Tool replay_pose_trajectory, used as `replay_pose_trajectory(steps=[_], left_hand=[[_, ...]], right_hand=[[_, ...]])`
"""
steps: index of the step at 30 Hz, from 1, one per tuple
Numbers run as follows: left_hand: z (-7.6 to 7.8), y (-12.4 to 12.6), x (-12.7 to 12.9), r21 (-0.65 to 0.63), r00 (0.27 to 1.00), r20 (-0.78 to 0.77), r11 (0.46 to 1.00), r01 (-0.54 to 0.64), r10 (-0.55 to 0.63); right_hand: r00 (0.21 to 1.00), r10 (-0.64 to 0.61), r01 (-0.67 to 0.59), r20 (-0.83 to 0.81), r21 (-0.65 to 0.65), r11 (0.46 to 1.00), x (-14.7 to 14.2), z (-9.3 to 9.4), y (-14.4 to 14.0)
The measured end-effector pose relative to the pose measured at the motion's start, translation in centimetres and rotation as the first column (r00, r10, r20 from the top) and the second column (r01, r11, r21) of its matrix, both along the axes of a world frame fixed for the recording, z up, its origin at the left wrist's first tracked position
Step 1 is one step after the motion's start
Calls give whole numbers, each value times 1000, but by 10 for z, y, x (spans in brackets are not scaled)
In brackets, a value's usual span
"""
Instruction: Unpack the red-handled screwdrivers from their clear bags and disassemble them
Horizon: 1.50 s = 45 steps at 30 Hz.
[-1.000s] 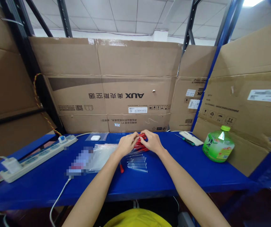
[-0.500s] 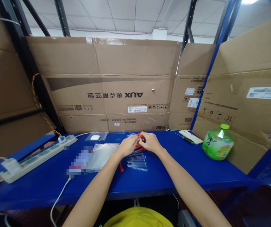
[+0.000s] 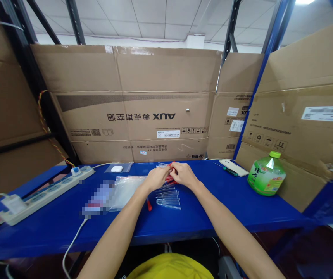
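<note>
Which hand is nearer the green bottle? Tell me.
Right. The right hand is mid-table on the red-capped tubes, on the side of the green bottle; the left hand sits farther away beside it.

Left hand (image 3: 154, 179), right hand (image 3: 184, 175) gripping red-capped tubes (image 3: 170, 179), blue table (image 3: 213, 209)

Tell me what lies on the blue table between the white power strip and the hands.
In the head view, between the white power strip and the hands lie a blurred flat item and a clear plastic bag.
</note>
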<state>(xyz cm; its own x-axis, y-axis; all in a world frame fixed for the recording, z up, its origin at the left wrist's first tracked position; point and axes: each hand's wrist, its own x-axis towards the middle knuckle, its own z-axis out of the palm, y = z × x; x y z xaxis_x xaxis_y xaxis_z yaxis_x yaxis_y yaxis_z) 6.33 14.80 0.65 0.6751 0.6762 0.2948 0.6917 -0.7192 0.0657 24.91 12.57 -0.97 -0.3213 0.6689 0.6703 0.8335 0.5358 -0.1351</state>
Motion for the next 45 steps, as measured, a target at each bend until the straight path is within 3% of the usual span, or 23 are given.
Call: replay_pose_trajectory(steps=[8,16,31,45], left_hand=[[6,-4,0,-24,990,140,1000,-2,5],[8,-7,0,26,975,221,1000,8,-14],[4,-4,4,18,991,136,1000,-5,3],[8,-7,6,50,988,156,999,8,-16]], right_hand=[[985,69,-73,-160,-21,997,4,3,-5],[983,20,-29,-181,-49,998,6,3,-4],[995,-69,68,-65,-17,998,-3,7,-9],[993,-40,46,-115,55,997,-9,7,-7]])
